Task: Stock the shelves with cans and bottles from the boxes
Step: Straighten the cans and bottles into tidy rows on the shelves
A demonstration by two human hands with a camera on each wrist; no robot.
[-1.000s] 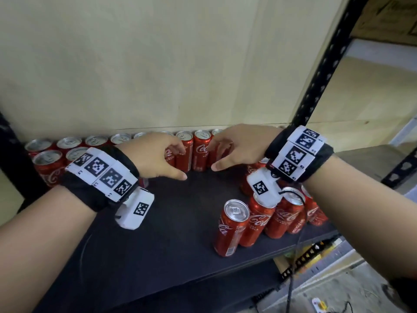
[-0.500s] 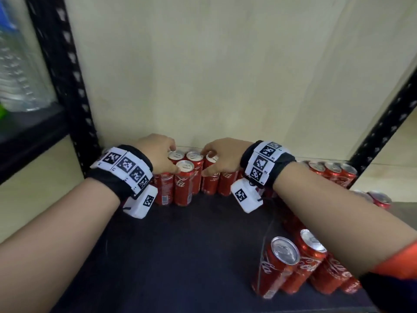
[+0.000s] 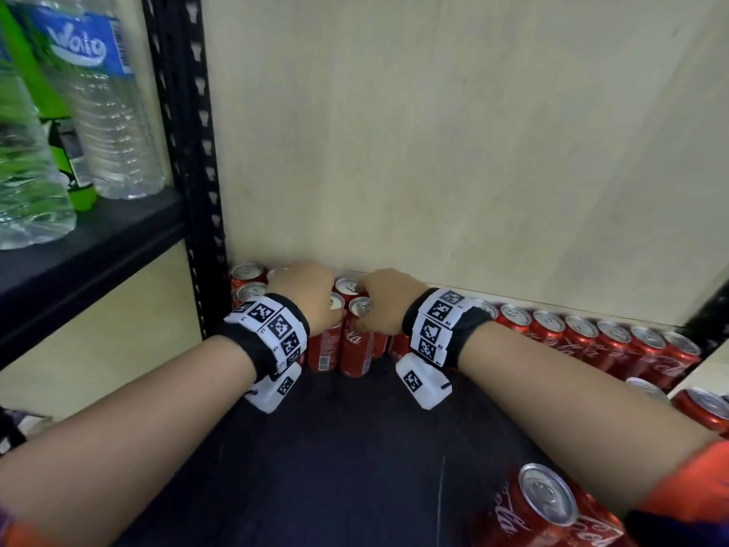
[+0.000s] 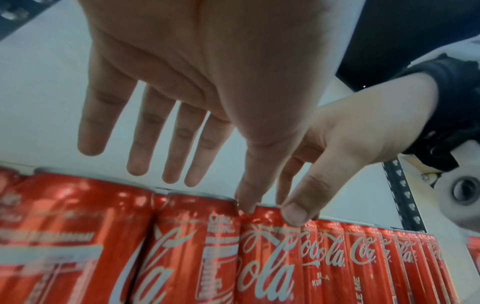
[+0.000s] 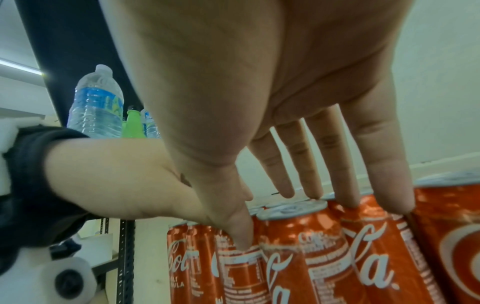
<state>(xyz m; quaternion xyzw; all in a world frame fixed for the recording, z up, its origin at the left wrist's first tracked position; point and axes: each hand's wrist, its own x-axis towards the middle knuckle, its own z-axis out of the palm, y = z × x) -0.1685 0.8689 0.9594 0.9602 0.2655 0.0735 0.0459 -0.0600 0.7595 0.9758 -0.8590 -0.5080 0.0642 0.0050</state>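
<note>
From the head view, your left hand and right hand cover red aluminium cola cans at the black shelf's back-left corner. Your left wrist view shows straight fingers, thumb touching a can. Your right wrist view shows extended fingertips resting on can tops, grasping nothing.

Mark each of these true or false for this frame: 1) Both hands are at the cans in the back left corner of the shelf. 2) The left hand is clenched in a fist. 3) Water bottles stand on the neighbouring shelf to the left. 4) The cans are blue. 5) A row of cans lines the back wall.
1) True: the left hand and right hand are on the red cans there.
2) False: its fingers are straight.
3) True: water bottles stand there.
4) False: they are red.
5) True: the back row runs rightward along the wall.
</note>
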